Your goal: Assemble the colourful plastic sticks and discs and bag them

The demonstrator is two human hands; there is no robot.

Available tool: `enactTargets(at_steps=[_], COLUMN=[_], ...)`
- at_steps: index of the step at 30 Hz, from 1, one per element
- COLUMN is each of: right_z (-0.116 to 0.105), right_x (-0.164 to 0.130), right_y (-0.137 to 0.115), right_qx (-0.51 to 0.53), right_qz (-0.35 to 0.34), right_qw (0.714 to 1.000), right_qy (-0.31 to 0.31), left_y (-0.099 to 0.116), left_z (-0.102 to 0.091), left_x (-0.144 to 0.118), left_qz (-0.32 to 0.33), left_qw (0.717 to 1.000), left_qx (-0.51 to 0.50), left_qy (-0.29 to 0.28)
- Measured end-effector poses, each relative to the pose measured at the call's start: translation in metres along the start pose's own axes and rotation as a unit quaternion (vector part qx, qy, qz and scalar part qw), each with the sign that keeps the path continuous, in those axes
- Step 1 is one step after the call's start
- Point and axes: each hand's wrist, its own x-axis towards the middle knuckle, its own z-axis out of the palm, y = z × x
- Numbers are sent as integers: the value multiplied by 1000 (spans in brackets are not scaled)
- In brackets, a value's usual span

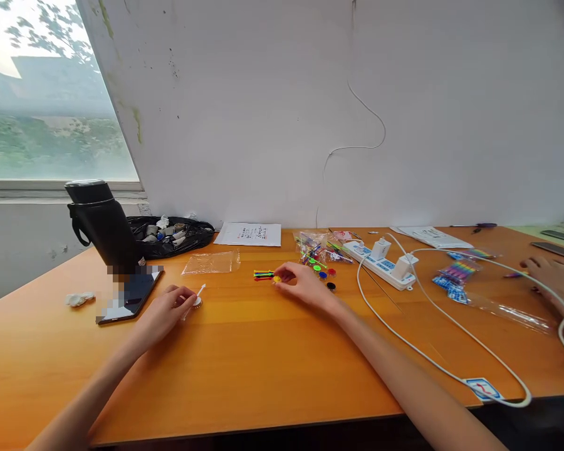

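Just beyond the right hand (301,283), a clear bag (313,245) holds a jumble of colored sticks; loose colored discs (326,274) lie beside it. Past the left hand (167,310), an empty flat clear bag (211,262) lies on the table (263,363). The left hand pinches a small white stick (200,292) pointing up and away to the right; its base is hidden. The right fingertips close on a yellow piece (276,279) at the end of a bundle of colored sticks (263,274), lying left-right.
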Motion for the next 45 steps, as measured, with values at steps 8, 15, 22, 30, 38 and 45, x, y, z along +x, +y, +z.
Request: enactTargets(at_steps=[8,15,22,30,38,45], right_z=[28,12,19,18,32,33], right_x=[0,25,71,63,24,22], right_y=[-27,8,35,29,1,-6], right_qx=[106,-80,-181,-9,198,261], right_qz=[-94,6,18,84,67,75], right_qw=[990,994,983,996,976,960], right_qy=[-10,81,-36,25,62,63], left_y=[106,90,78,88,94,95], left_z=[62,110,109,106,104,107], left_x=[13,62,61,56,49,51], left_qz=[113,45,-22,-1,50,81], left_qw=[959,895,853,848,863,864], left_qx=[-220,-422,-511,-518,-483,-479], left_qy=[-137,-136,-104,-111,-142,-131])
